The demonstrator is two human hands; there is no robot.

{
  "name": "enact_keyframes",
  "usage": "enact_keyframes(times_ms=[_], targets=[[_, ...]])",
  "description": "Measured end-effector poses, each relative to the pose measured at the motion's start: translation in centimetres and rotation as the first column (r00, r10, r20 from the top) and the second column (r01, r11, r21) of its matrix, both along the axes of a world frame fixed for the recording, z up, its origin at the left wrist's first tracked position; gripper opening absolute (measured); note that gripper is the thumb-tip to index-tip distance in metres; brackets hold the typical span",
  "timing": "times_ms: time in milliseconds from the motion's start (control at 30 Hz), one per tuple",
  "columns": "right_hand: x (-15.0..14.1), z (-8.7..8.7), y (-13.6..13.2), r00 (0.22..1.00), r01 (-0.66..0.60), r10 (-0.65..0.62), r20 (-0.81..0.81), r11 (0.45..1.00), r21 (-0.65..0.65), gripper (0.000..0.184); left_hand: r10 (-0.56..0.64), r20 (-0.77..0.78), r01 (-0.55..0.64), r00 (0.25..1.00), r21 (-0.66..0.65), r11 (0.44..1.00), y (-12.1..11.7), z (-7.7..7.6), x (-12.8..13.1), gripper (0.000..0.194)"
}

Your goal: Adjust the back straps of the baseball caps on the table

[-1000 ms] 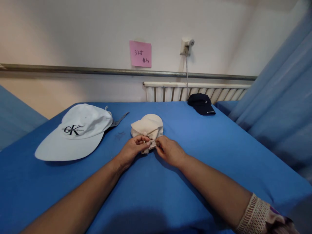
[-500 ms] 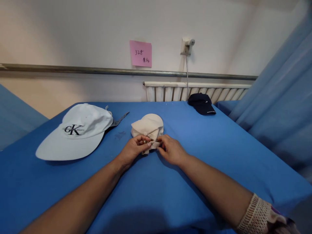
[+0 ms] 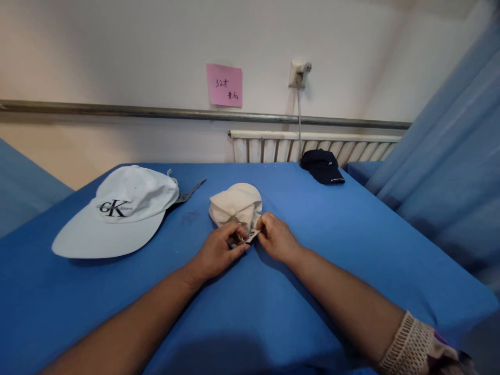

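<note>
A small beige cap (image 3: 236,204) lies in the middle of the blue table (image 3: 250,307), its back strap facing me. My left hand (image 3: 216,251) and my right hand (image 3: 275,239) both pinch the strap and its buckle at the cap's near edge, fingers closed on it. The strap's end pokes out between my fingertips. A lace cuff shows on my right forearm.
A white cap (image 3: 117,213) with a black logo lies at the left of the table. A dark navy cap (image 3: 322,165) sits at the far right edge. Behind are a radiator (image 3: 312,146), a wall rail, a pink note (image 3: 224,85) and blue curtains (image 3: 449,151) on the right.
My left hand has slid a little nearer to me and lower along the strap; my right hand has shifted slightly up toward the cap. The strap's end now shows between my fingers.
</note>
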State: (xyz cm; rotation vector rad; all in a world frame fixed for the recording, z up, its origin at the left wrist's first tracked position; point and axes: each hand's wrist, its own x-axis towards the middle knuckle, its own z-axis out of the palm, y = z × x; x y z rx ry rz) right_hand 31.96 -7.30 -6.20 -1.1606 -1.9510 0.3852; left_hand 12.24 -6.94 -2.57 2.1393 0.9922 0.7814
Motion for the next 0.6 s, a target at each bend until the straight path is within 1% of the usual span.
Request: enact_keyframes(times_ms=[67, 167, 267, 367, 433, 467, 533, 600], targets=[[0.3, 0.2, -0.4, 0.999, -0.033, 0.031, -0.04, 0.998, -0.05, 0.024, -0.009, -0.068, 0.014, 0.998, 0.08, 0.997, -0.2, 0.2, 0.0, 0.008], [0.7, 0.9, -1.1, 0.99, -0.099, 0.088, -0.111, 0.99, -0.101, 0.029, -0.047, -0.156, 0.07, 0.987, 0.141, 0.988, -0.5, 0.4, 0.1, 0.006], [1.1, 1.7, -1.7, 0.981, -0.175, 0.165, -0.1, 0.979, -0.108, 0.029, -0.092, -0.198, 0.128, 0.976, 0.175, 0.976, -0.7, 0.4, 0.1, 0.003], [1.1, 1.8, -1.8, 0.964, -0.262, 0.253, -0.076, 0.953, -0.15, 0.023, -0.109, -0.226, 0.156, 0.968, 0.203, 0.967, -0.7, 0.3, 0.1, 0.004], [1.0, 1.4, -1.6, 0.947, -0.317, 0.297, -0.12, 0.923, -0.22, 0.016, -0.104, -0.258, 0.159, 0.961, 0.204, 0.966, -0.7, 0.2, 0.1, 0.008], [1.0, 1.1, -1.4, 0.937, -0.341, 0.302, -0.175, 0.901, -0.269, 0.012, -0.099, -0.272, 0.157, 0.957, 0.199, 0.967, -0.7, 0.1, 0.1, 0.008], [0.9, 0.4, -1.0, 0.905, -0.39, 0.278, -0.322, 0.843, -0.37, 0.006, -0.097, -0.289, 0.155, 0.952, 0.184, 0.971, -0.7, 0.2, 0.1, 0.007], [1.0, -0.2, -0.5, 0.866, -0.443, 0.25, -0.434, 0.785, -0.432, 0.005, -0.101, -0.295, 0.155, 0.95, 0.168, 0.974, -0.8, 0.3, 0.1, 0.007]])
